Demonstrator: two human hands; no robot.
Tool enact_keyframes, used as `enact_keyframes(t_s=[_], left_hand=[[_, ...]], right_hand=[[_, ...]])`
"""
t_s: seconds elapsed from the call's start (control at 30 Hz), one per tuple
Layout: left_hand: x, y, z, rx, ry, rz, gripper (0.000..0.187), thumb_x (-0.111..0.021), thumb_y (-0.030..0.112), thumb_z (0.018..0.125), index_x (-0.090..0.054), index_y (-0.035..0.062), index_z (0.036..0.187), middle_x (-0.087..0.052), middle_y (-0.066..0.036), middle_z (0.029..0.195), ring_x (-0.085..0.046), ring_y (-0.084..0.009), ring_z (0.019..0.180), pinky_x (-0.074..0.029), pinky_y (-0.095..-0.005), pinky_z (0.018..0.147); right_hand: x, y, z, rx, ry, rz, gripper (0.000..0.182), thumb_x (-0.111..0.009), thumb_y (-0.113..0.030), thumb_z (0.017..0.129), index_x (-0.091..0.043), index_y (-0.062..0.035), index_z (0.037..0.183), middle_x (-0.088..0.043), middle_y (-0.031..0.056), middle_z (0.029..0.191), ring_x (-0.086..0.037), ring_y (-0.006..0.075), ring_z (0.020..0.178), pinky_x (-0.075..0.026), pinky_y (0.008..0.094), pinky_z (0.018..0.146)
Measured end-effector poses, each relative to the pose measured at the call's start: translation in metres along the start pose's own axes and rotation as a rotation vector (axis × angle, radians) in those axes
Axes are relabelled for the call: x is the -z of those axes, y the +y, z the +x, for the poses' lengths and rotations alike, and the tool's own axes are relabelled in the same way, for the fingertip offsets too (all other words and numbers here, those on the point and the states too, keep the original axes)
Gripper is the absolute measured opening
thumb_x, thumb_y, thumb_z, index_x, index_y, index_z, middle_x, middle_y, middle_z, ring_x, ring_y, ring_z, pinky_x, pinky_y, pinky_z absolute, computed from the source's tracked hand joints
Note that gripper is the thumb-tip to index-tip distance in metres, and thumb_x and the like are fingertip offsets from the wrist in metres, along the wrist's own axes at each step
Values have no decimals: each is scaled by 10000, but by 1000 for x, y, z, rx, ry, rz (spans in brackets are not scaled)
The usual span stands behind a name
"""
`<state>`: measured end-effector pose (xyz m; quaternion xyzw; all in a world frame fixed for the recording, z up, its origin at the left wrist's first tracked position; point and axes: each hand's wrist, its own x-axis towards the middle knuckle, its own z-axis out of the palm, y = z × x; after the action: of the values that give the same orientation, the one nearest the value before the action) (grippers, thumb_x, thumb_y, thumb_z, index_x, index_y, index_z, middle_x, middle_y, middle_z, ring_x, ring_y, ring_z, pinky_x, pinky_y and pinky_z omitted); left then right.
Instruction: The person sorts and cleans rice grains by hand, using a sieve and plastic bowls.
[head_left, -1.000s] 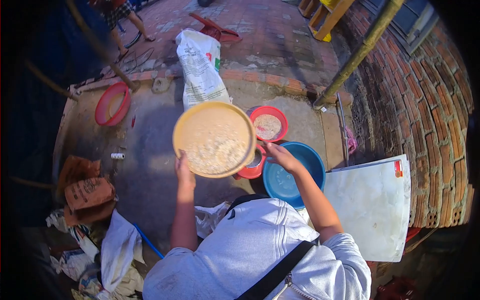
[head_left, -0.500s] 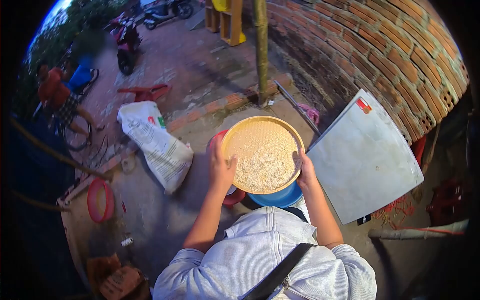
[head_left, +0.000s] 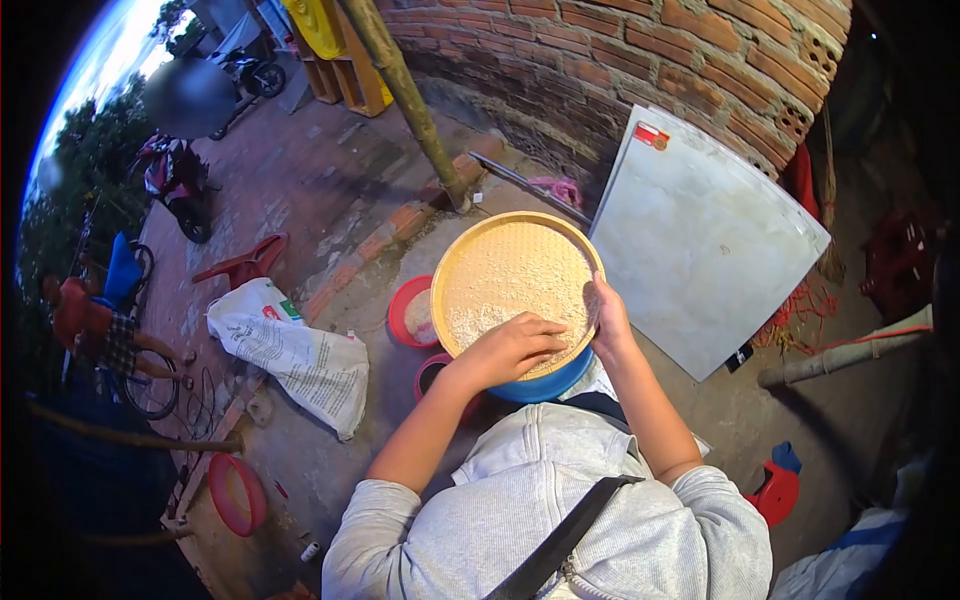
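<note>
A round woven bamboo winnowing tray point(head_left: 470, 245) is in front of my body, with pale rice-like grains point(head_left: 475, 318) gathered in its near half. My right hand point(head_left: 612, 318) is closed round the right rim, thumb on the upper side. Over the near left rim reaches my left hand point(head_left: 515, 348), its fingers extended onto the grains; the fingertips partly hide what they touch. Below the tray shows part of a blue basin point(head_left: 555, 383). To the left are a red bowl point(head_left: 398, 310) with pale grains in it and a second red container point(head_left: 422, 385) with a dark inside.
A white sack point(head_left: 310, 365) lies on the left, near a red basin point(head_left: 238, 495). Grey-white panels point(head_left: 705, 240) lean by the brick wall point(head_left: 600, 60) at right. A bamboo pole point(head_left: 405, 95) stands ahead. Farther left, a person point(head_left: 85, 325) is beside a bicycle point(head_left: 150, 385).
My left hand has let go of the tray's left rim and moved onto the grains. My right hand still holds the rim. The camera view has turned, and the red bowl shows more.
</note>
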<state>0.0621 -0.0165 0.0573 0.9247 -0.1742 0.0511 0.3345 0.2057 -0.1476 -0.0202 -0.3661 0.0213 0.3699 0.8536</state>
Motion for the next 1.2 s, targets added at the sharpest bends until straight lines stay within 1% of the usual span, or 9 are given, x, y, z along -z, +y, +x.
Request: enact_keyframes(t_s=[0.17,0.3,0.57,0.87,0.9,0.93,1.0,1.03,1.2], left_hand=[[11,-2,-23,78,28,68,136,-636,69,754,-644,45,889,-642,-75,932,-594,-236,890,-478,-326,791],[17,-6,-27,167,161,34,138,-645,52,730,-660,31,866,-658,-90,859,-624,-241,836,-493,-324,764],[43,-18,-42,400,468,-16,136,-669,44,711,-707,35,841,-686,-89,836,-655,-186,768,-499,-273,712],[16,-92,-165,862,722,-10,126,-686,83,730,-702,27,843,-677,-128,812,-659,-217,750,-505,-304,703],[6,-108,-180,976,652,-130,220,-712,115,718,-693,52,928,-661,-150,969,-647,-250,880,-493,-318,778],[-13,-128,-194,986,661,-133,220,-712,115,718,-693,52,928,-661,-150,969,-647,-250,880,-493,-318,778],[-38,-146,-212,935,589,96,416,-719,112,730,-616,77,1131,-546,-178,1225,-589,-270,1044,-486,-305,824],[-45,-142,-216,1026,468,178,568,-703,166,758,-493,112,1283,-388,-221,1365,-467,-315,1202,-425,-320,937],[-69,-164,-224,962,873,-3,493,-585,276,877,-444,115,1321,-394,-238,1352,-455,-317,1210,-403,-352,966]], right_hand=[[0,4,-10,-93,4,33,364,-444,-322,944,-544,0,1081,-620,122,1008,-602,219,928,-478,343,822],[2,8,-9,-134,14,12,396,-434,-330,945,-532,14,1115,-613,137,1052,-599,234,953,-475,347,842],[11,19,7,-73,47,-65,396,-460,-351,935,-538,-4,1109,-614,118,1034,-597,222,935,-473,347,826],[28,20,17,-41,129,-127,414,-473,-390,925,-530,-19,1098,-602,91,1030,-572,214,958,-453,349,840],[23,19,15,-29,125,-143,454,-463,-397,927,-500,-9,1160,-589,114,1092,-563,235,1008,-446,364,869],[21,20,15,-38,119,-152,454,-463,-397,927,-500,-9,1160,-589,114,1092,-563,235,1008,-446,364,869],[17,22,17,-16,123,-168,486,-450,-408,929,-480,-3,1196,-574,131,1137,-554,253,1038,-438,375,888],[17,25,20,-11,87,-157,490,-444,-416,930,-483,-5,1193,-573,136,1139,-550,259,1043,-435,376,893],[12,30,21,-36,83,-149,490,-441,-420,930,-487,-6,1189,-574,138,1140,-547,258,1048,-433,371,898]])
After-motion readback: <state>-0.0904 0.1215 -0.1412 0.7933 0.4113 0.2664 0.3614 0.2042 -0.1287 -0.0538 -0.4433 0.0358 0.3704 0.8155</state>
